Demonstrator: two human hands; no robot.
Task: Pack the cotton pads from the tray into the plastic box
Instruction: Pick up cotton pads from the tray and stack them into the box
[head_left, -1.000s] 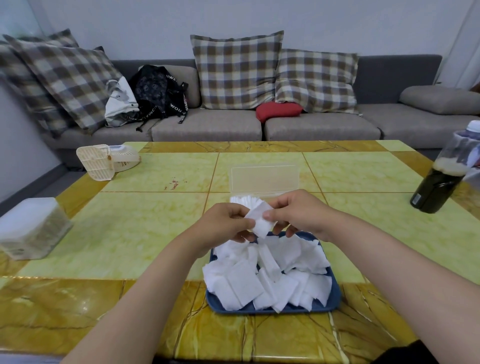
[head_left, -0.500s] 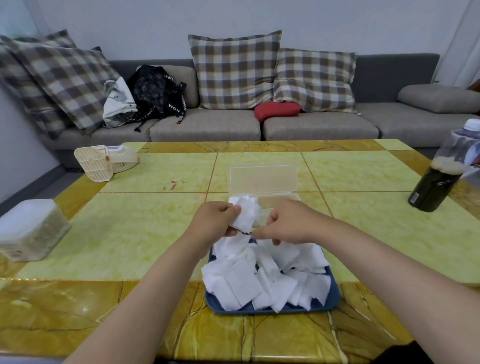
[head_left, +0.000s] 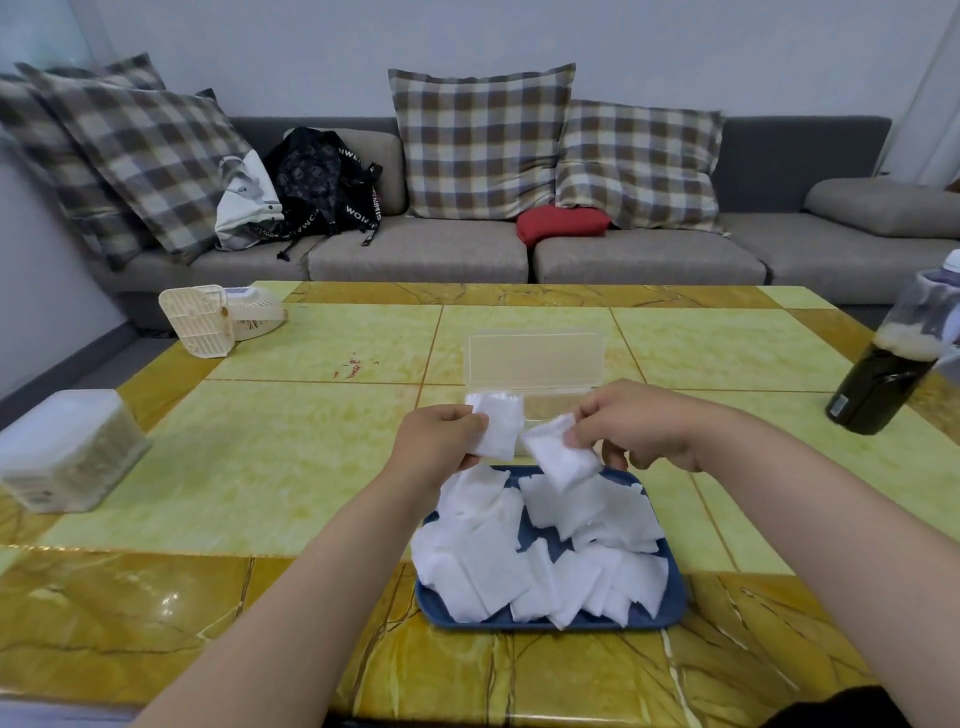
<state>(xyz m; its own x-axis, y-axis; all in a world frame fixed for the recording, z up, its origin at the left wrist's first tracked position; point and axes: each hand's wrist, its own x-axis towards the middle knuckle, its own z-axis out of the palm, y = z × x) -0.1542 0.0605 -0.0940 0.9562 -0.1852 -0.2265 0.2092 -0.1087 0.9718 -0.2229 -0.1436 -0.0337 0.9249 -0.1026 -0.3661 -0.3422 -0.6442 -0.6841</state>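
The left hand had thumb and curled fingers closed on cotton pads, gripped by the left edge and held upright; whether this was one pad or a thin stack could not be told. Just to its right, the right hand pinched one single pad between thumb and fingertips, the pad hanging down slightly crumpled. The two held lots were close but apart. Directly below both hands lay one blue tray, heaped with loose pads that overlapped too much to count. Just beyond the fingertips stood one clear plastic box, its lid raised upright at the far side. Ruffled white edges showed at the box's left end, right behind the left hand's pads. All this rested on one yellow tiled table. Well off to the right of the right hand stood one dark bottle. Well to the left of the left hand sat one white tub, and beyond that one cream fan. Past the table ran a grey sofa with four checked cushions, one red cushion and two bags
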